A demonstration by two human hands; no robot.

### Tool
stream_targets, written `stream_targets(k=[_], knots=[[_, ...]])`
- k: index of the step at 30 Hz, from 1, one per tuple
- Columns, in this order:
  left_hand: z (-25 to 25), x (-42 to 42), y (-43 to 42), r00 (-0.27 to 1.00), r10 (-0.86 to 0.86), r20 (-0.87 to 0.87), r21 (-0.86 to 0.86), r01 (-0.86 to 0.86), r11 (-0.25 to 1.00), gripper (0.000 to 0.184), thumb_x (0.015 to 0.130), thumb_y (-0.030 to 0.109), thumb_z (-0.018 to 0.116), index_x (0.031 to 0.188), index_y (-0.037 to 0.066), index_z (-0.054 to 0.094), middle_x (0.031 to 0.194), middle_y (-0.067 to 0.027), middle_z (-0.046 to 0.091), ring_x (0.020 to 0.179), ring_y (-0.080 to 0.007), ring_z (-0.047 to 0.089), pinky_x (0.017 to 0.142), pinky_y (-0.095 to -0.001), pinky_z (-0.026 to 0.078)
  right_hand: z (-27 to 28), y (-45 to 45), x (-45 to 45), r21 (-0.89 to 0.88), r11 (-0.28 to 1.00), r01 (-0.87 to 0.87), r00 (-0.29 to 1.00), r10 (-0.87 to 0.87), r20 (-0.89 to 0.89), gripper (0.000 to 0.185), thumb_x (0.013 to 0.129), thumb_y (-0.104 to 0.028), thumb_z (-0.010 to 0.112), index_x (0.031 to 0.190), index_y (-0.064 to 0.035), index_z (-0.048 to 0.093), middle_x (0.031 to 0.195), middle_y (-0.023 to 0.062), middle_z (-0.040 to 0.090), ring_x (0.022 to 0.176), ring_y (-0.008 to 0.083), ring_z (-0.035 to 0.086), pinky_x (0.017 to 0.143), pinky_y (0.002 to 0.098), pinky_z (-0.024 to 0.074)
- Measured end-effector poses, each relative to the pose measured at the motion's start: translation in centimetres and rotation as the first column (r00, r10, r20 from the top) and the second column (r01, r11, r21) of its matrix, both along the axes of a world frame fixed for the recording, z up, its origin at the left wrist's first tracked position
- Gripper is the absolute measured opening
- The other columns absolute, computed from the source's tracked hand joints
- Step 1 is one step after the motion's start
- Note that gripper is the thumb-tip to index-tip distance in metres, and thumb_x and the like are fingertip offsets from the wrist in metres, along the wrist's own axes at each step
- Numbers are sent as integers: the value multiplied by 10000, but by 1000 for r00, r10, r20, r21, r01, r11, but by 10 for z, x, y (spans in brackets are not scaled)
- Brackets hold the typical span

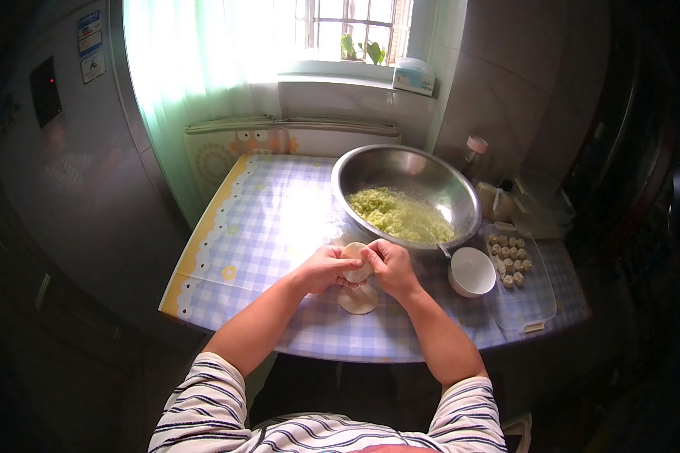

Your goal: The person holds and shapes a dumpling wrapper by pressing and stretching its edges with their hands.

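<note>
Between my two hands is a round, pale dumpling wrapper (pixel 355 260), held up above the table. My left hand (pixel 326 269) grips its left side, with the thumb lying across the front. Fingers of my right hand (pixel 390 266) pinch the wrapper's right edge. Just below, another round wrapper (pixel 357 300) lies flat on the checked tablecloth; whether it is one or a stack I cannot tell. Beyond my hands stands a large steel basin (pixel 467 198) with chopped green filling (pixel 400 214) in it.
A white bowl (pixel 472 272) stands right of my right hand. Beside it, a clear plastic tray (pixel 533 306) holds several small folded dumplings (pixel 509 258). A pink-capped jar (pixel 475 151) and plastic containers (pixel 540 208) are at the back right. The table's front edge (pixel 355 358) runs beneath my forearms.
</note>
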State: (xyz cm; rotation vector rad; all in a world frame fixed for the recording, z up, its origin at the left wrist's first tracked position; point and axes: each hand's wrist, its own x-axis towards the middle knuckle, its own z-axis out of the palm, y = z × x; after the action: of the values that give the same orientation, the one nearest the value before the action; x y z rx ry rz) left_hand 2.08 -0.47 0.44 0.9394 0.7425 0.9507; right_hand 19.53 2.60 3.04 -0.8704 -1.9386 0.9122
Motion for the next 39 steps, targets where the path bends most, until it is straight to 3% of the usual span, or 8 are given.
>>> stream_targets(k=[4,10,13,16,19,22,25,39], knots=[[1,0,0,1000,1,2,2,-1,1000,353,803,228,662,1048,1,549,946,-122,611,813,-209,630,685,-308,529,-2,2,1,-95,993,-65,997,62,-43,155,818,-144,612,814,12,611,673,66,608,618,88,538,570,241,442],[-2,-1,1,1000,-10,8,2,10,1000,359,802,222,664,1056,-4,547,950,-125,609,821,-208,630,706,-307,533,0,2,2,-11,1000,-28,998,28,58,162,805,-151,625,798,11,616,679,81,618,614,98,549,567,248,444],[-2,-2,1,1000,-5,0,8,5,1000,364,801,218,665,1064,-3,544,954,-121,609,821,-208,630,718,-310,533,3,2,3,38,999,-18,996,14,83,175,790,-162,625,790,13,618,681,146,613,585,192,588,556,296,456],[1,-1,0,1000,7,-10,-9,-7,1000,361,801,212,664,1065,-5,545,952,-121,609,821,-211,630,715,-308,534,2,3,2,105,994,0,994,-12,112,171,790,-163,628,782,7,617,663,145,601,583,200,583,553,303,452],[3,0,0,1000,19,-20,-5,-19,1000,357,804,210,661,1064,-5,546,949,-119,609,826,-213,629,714,-305,535,4,2,3,61,998,-25,996,20,90,165,790,-161,630,784,4,618,657,144,596,584,206,580,554,307,452],[0,-2,2,999,26,-32,-12,-26,1000,353,808,207,656,1068,-5,544,963,-120,605,831,-217,628,717,-311,535,0,5,3,65,997,-32,996,26,90,165,796,-160,625,795,5,622,666,150,604,586,205,586,560,306,456],[0,-3,2,999,24,-31,-4,-24,1000,341,814,201,648,1067,-3,544,965,-117,605,830,-217,627,720,-316,533,-1,6,2,60,997,-46,995,41,87,175,812,-162,623,807,12,624,674,106,623,584,119,558,553,261,451],[2,-6,3,999,27,-40,-13,-27,1000,314,818,171,641,1061,-7,553,952,-112,607,810,-212,630,716,-316,536,0,5,0,30,999,-28,995,25,100,196,814,-182,611,796,12,628,638,118,607,564,134,557,534,274,441]])
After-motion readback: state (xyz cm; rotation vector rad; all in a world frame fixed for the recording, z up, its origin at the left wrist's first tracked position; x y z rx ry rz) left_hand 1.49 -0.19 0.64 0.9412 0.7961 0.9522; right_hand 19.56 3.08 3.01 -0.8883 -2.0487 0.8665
